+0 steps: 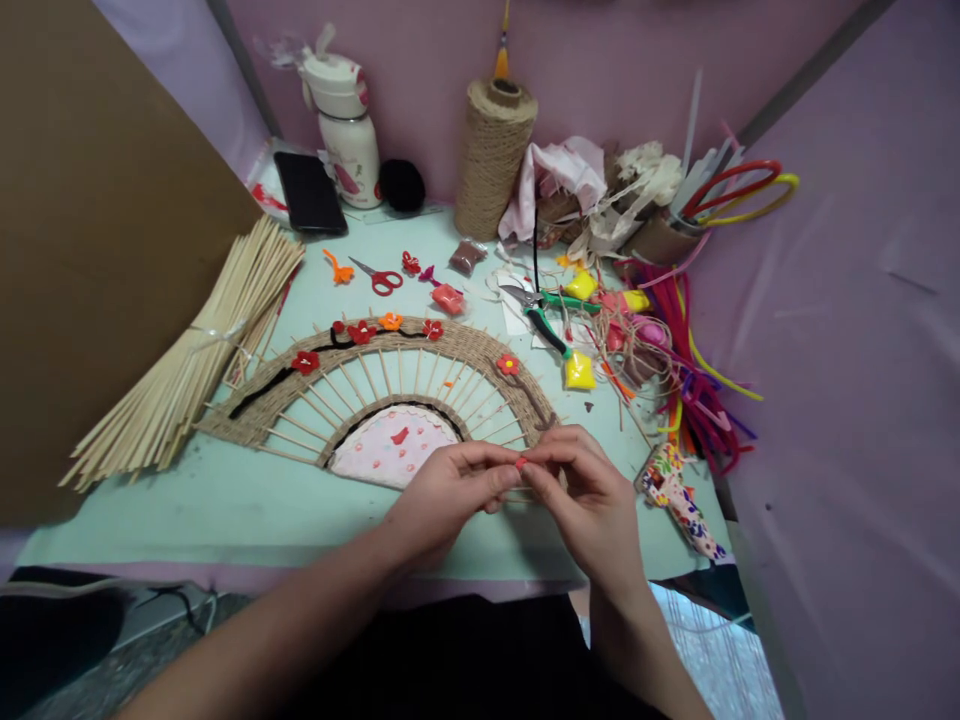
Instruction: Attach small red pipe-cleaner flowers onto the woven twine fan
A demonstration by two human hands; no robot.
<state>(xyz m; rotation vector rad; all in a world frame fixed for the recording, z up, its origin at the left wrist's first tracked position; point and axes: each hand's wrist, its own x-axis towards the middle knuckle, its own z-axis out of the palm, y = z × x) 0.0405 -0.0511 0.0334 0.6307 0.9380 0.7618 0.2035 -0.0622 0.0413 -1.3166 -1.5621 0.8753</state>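
Observation:
My left hand (pixel 465 485) and my right hand (pixel 585 490) meet above the lower right part of a woven fan. Between their fingertips they pinch a small piece of red clay (pixel 520 464). The fan (pixel 472 338) has a twine band on thin wooden sticks and lies flat on the table. Red and orange flowers (pixel 361 332) sit along a black branch on its left side. A red flower with a yellow centre (pixel 508 365) sits above a brown branch (pixel 534 400) on the right. My hands hide the fan's lower right corner.
A bundle of sticks (pixel 187 350) lies left. Red scissors (pixel 385 283), green-handled pruners (pixel 551 330) and yellow clay packets (pixel 579 371) lie beyond the fan. A twine spool (pixel 491 160), white bottle (pixel 349 140) and phone (pixel 309 192) are at the back. Coloured pipe cleaners (pixel 690 370) and a patterned glue gun (pixel 682 505) lie right.

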